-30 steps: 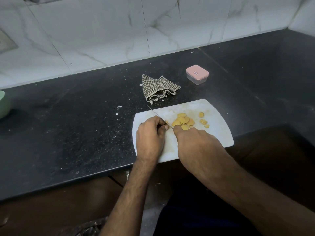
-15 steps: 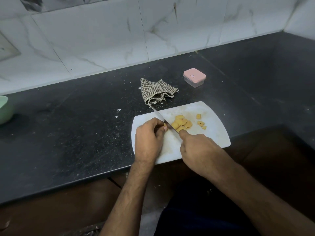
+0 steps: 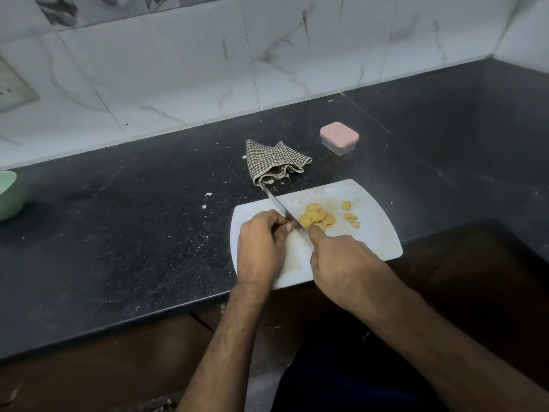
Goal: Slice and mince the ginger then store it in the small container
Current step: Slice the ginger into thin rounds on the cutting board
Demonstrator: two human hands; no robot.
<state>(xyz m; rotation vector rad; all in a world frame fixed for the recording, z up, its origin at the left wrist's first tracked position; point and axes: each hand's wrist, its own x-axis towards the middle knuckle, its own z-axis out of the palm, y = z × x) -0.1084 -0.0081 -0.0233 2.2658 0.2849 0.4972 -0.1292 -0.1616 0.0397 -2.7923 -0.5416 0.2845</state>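
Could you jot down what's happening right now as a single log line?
step: slicing | right hand: grips steel knife | left hand: steadies unseen piece | yellow ginger slices: on white cutting board | pink-lidded small container: closed

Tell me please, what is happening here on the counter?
A person is cutting ginger on a white cutting board. The right hand grips a knife, its blade angled across the board. The left hand is curled beside the blade, apparently steadying a piece hidden under it. A pile of ginger slices lies right of the blade. The small container stands behind, pink lid on, next to a checked cloth.
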